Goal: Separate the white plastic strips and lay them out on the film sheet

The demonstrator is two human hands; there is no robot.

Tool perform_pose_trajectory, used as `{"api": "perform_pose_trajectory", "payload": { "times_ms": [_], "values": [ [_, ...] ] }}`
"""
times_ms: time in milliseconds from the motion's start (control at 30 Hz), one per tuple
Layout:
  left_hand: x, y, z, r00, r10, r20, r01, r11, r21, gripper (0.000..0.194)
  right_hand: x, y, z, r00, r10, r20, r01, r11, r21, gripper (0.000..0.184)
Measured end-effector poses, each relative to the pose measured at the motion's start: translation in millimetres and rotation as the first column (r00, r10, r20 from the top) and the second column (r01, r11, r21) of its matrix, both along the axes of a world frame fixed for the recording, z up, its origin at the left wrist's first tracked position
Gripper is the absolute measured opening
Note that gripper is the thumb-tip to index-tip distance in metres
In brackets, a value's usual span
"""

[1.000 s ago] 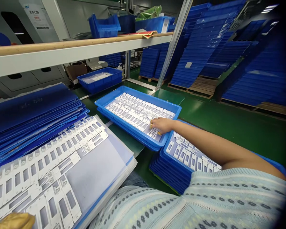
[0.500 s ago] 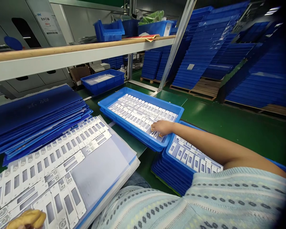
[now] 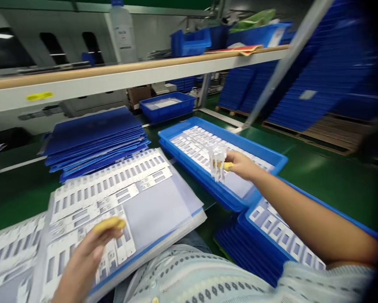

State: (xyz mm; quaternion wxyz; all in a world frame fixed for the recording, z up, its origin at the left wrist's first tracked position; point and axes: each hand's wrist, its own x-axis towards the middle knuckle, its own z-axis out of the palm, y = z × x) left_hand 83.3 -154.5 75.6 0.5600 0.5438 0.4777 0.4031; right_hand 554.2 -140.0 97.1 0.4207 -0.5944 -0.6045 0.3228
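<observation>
My right hand (image 3: 241, 165), with yellow finger covers, pinches a small bunch of white plastic frame parts (image 3: 218, 162). It hangs above the front blue tray (image 3: 204, 185), which holds rows of similar white parts (image 3: 189, 145). My left hand (image 3: 88, 252) also wears yellow on its fingers. Somewhat blurred, it hovers over a sheet stack with its fingers stretched out and thumb apart, and nothing shows in it. Rows of white frame parts (image 3: 110, 179) lie on that sheet stack (image 3: 163, 202), whose right part is bare sheet.
Blue sheets (image 3: 94, 126) are piled behind the stack. A second pile of blue trays (image 3: 248, 248) with white parts stands at my right. Another blue tray (image 3: 166, 107) is farther back. A shelf edge (image 3: 145, 69) crosses above, with a metal post (image 3: 286, 63) at right.
My right hand has lifted out of the tray with a bunch of white parts. My left hand has come farther into view over the sheet stack. The view has turned left.
</observation>
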Motion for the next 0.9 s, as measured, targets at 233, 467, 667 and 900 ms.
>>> {"api": "perform_pose_trajectory", "payload": {
  "times_ms": [233, 467, 667, 900],
  "values": [
    [99.2, 13.2, -15.8, 0.792, -0.115, 0.599, 0.178, 0.983, -0.047, 0.070, -196.1, 16.3, -26.5, 0.667, 0.370, -0.647, -0.587, 0.796, -0.150, 0.022],
    [95.6, 9.5, -47.8, 0.564, 0.138, 0.814, 0.121, 0.961, -0.247, 0.064, -252.3, 34.5, -34.0, 0.820, 0.571, 0.034, -0.559, 0.813, -0.166, 0.015],
    [74.9, -1.6, -43.7, 0.563, 0.302, 0.770, 0.057, 0.915, -0.400, 0.042, -258.0, 40.4, -15.4, 0.788, 0.341, 0.513, -0.353, 0.932, -0.078, 0.019],
    [59.9, -7.2, -28.2, 0.584, 0.347, 0.734, -0.024, 0.911, -0.412, 0.041, -254.1, 24.2, -21.2, 0.754, 0.521, 0.400, -0.632, 0.742, 0.224, 0.022]
  ]
}}
